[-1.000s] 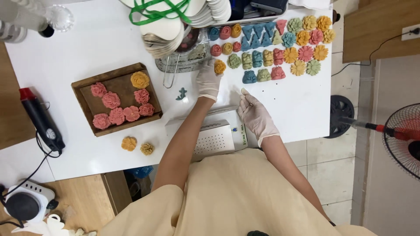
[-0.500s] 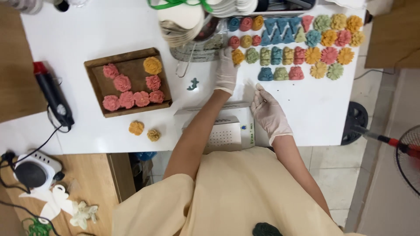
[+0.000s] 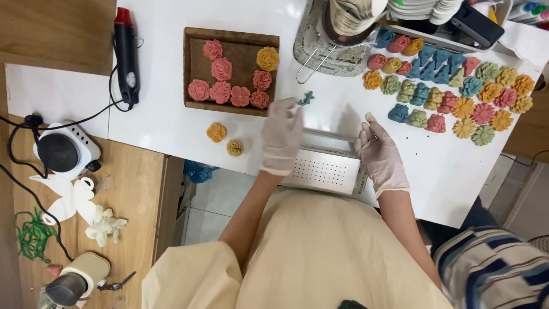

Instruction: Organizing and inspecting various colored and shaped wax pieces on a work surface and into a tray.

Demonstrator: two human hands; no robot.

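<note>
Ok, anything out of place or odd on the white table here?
Mildly. Two flower pieces, an orange one and a tan one, lie loose below the wooden tray, apart from both groups. A small teal piece lies alone near the left hand. Nothing looks spilled or broken.

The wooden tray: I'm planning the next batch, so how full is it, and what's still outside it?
The wooden tray already holds six pink flowers and one yellow flower. The gloved left hand hovers empty beside it; the right hand rests on the table. Two orange flowers lie just outside, and many coloured pieces remain at right.
</note>
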